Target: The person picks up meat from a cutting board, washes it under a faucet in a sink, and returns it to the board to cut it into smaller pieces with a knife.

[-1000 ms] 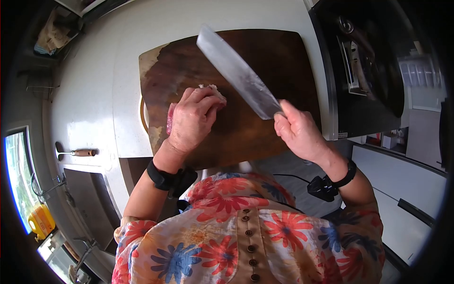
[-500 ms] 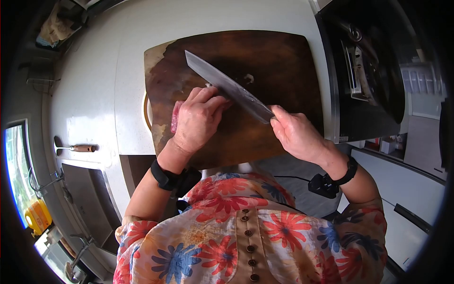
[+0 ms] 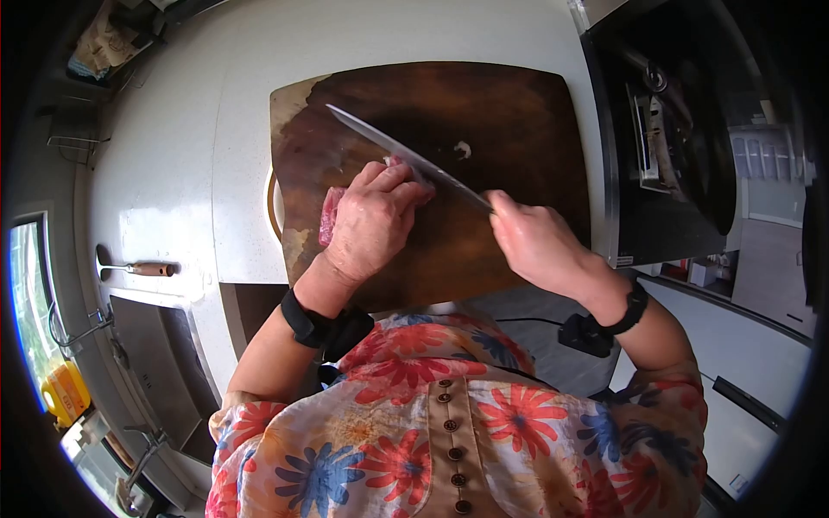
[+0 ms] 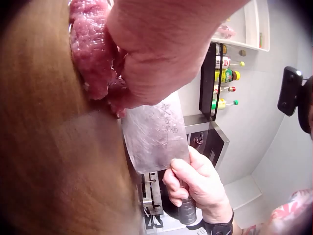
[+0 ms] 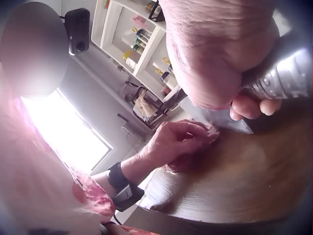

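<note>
Raw red meat (image 4: 90,46) lies on a dark wooden cutting board (image 3: 458,250). My left hand (image 3: 371,216) holds it down with bent fingers, covering its middle; one end (image 3: 331,216) shows left of the hand. My right hand (image 3: 544,242) grips the ridged handle (image 5: 283,76) of a broad-bladed kitchen knife (image 3: 436,174). In the left wrist view its blade (image 4: 154,134) stands on edge at the meat's end, right beside the left fingertips. A pale scrap (image 3: 464,150) lies on the board beyond the blade.
A white counter (image 3: 242,52) surrounds the board, with a round pale rim under its left edge. To the right stands a black stove (image 3: 682,173). A wooden-handled utensil (image 3: 151,269) lies at left above the sink (image 3: 160,363).
The knife has come down from above the board to the meat, its tip swinging left and nearer me. The pale scrap has come into view. My left hand stays on the meat.
</note>
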{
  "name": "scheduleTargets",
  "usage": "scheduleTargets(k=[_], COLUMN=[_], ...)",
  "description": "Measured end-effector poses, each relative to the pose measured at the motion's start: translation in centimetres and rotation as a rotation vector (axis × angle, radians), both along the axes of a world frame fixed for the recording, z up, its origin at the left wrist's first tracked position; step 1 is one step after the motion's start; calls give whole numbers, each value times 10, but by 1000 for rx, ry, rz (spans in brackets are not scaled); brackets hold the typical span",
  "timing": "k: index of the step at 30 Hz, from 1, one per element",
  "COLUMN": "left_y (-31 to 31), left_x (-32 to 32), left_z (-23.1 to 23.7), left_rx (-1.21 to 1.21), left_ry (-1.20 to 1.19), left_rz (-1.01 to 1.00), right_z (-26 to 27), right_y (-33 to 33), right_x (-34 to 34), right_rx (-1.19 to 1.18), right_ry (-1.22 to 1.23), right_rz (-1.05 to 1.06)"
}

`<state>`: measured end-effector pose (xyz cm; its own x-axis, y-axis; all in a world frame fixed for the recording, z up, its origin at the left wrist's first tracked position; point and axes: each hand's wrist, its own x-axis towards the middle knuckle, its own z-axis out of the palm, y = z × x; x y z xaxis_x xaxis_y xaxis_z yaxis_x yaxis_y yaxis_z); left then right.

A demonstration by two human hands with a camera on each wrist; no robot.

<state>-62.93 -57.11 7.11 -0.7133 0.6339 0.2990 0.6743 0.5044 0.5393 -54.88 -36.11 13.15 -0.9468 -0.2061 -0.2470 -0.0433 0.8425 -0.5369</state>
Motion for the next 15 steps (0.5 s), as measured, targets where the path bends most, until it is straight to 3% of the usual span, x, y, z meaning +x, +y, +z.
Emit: scheduleTargets(k=[7, 15], left_y=[2, -3], left_x=[-2, 2], left_z=[-1, 0], left_rx=[1, 31], left_ry=[0, -28], left_rz=[-48, -11], right_z=[-17, -6], right_y=[-36, 7], right_x=[-61, -17], right_rx=[22, -80], right_ry=[175, 19], right_rz=[111, -69])
